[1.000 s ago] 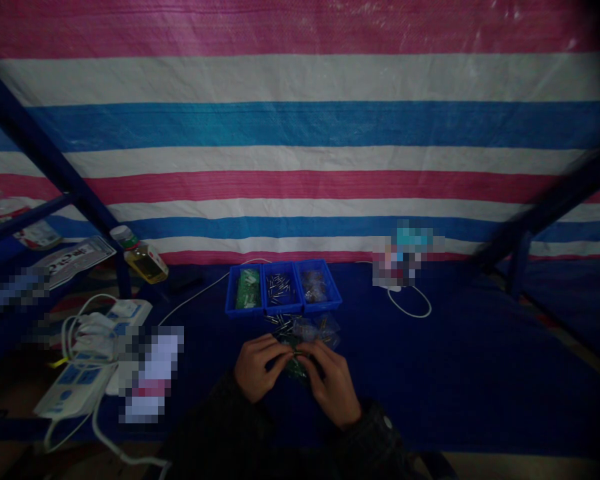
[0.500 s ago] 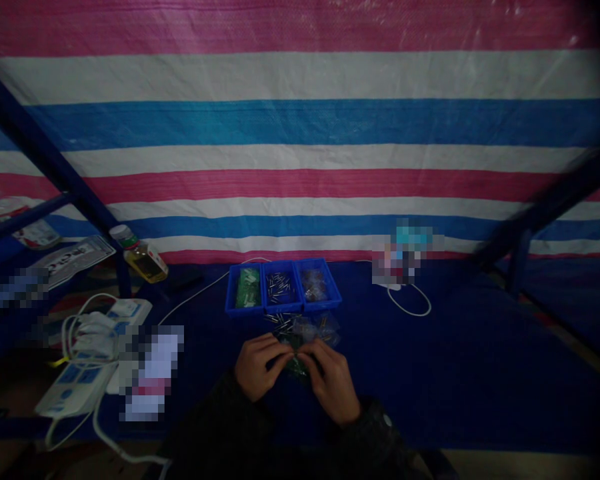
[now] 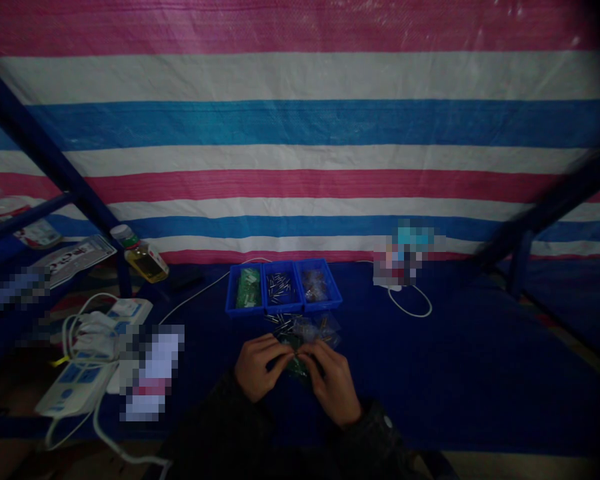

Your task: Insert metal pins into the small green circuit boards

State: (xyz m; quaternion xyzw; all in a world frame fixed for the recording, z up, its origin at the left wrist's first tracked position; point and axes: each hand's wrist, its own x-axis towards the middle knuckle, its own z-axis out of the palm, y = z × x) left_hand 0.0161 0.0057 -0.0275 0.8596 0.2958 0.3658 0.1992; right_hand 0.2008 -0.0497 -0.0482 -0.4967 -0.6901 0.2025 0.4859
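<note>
My left hand (image 3: 263,365) and my right hand (image 3: 333,379) meet fingertip to fingertip low in the middle of the view. Both pinch at one spot, on something too small and dark to make out. Just beneath the fingers lies a green packet (image 3: 297,367), partly hidden by them. Beyond the fingertips are loose dark metal pins (image 3: 279,323) and small clear plastic bags (image 3: 325,327). Behind these stand three joined blue trays (image 3: 264,309): green packets (image 3: 249,288) fill the left one, metal pins (image 3: 280,287) the middle, clear bags with brownish contents (image 3: 314,285) the right.
At left lie a white power strip (image 3: 70,387) with coiled cables and a blurred-out flat item (image 3: 155,370). A bottle of yellow liquid (image 3: 147,260) leans near the blue frame post. A white cable loop (image 3: 410,313) lies at right, before a striped sheet (image 3: 300,123).
</note>
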